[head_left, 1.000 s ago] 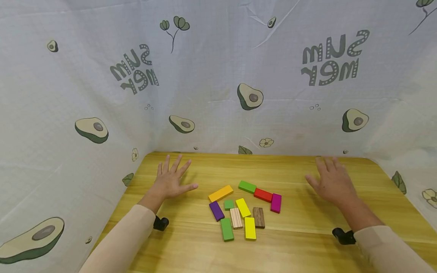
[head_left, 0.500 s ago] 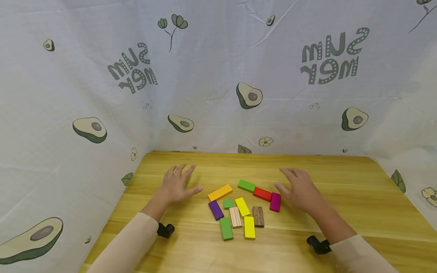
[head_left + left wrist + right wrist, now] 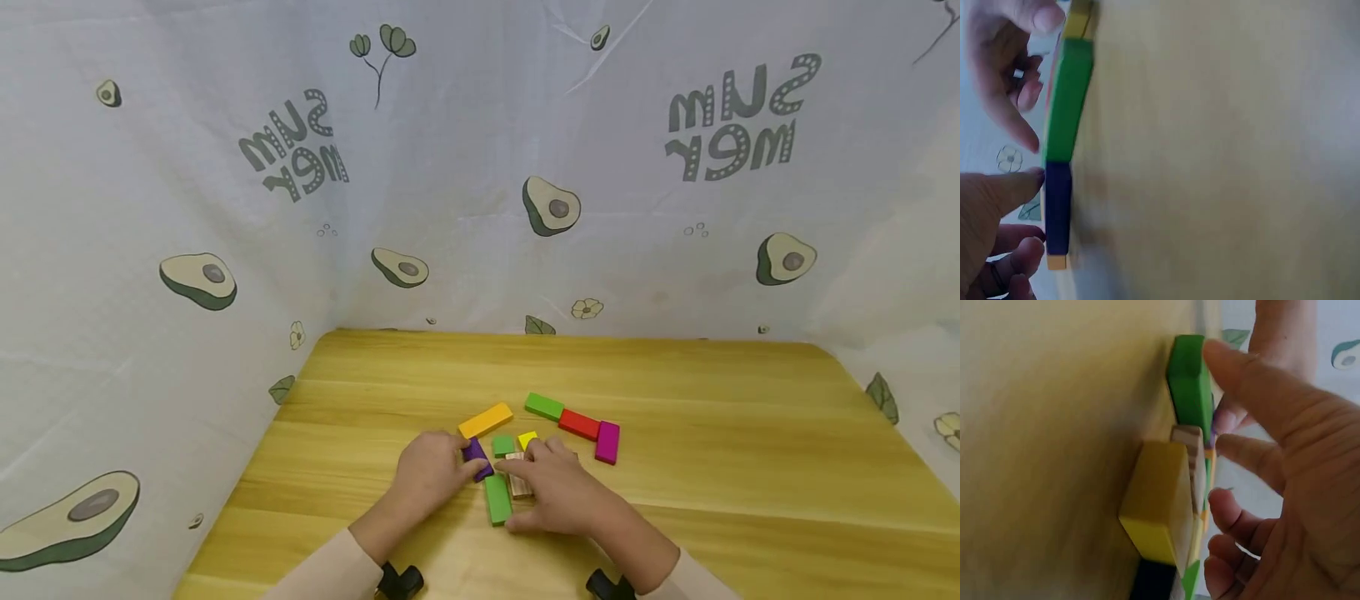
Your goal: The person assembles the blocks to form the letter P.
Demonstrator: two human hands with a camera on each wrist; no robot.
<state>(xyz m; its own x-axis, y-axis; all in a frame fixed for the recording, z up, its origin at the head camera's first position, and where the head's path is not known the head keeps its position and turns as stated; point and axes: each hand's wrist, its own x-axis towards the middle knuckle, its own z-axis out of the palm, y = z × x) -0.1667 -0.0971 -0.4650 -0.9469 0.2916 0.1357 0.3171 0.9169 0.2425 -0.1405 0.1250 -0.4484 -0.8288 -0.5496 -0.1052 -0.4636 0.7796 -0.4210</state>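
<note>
Thumb and index finger of my left hand (image 3: 429,473) pinch the purple block (image 3: 476,460) by its ends in the head view; it lies flat on the table. My right hand (image 3: 566,492) hovers low over the pile, thumb and index finger spread around the green block (image 3: 498,500). The right wrist view has the thumb tip beside one end of that green block (image 3: 1190,384); firm contact cannot be told. Under the right hand lie a striped wooden block (image 3: 517,479) and a yellow block (image 3: 527,440), both partly covered. The other yellow block (image 3: 1157,494) appears in the right wrist view.
An orange block (image 3: 486,420) and a small green block (image 3: 503,446) lie beyond the hands. A green block (image 3: 543,406), a red block (image 3: 579,424) and a magenta block (image 3: 607,442) form a line to the right. A printed curtain (image 3: 465,167) stands behind the wooden table (image 3: 675,400).
Both hands have come inward and nearer from the table's sides to the blocks. The left fingers have taken hold of the purple block; the right hand now covers several blocks.
</note>
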